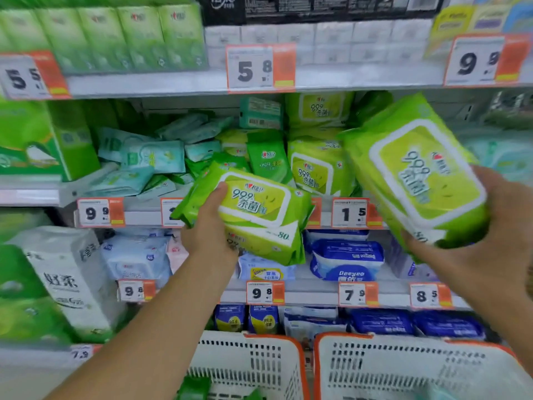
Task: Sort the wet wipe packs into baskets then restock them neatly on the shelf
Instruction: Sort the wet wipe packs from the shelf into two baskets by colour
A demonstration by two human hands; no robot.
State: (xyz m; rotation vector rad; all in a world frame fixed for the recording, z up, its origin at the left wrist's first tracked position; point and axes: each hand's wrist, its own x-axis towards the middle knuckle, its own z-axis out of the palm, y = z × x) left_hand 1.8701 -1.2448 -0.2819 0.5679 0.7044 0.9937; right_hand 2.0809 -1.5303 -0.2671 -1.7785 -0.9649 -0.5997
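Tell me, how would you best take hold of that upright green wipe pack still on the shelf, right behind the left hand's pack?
Probably by its two narrow side edges, coming straight from the front. The upright green wipe pack faces outward and stands upright, its sides partly exposed, while another pack sits stacked above, so a top grip looks crowded.

Both arms reach forward — left hand and right hand each apparently closed in a grip.
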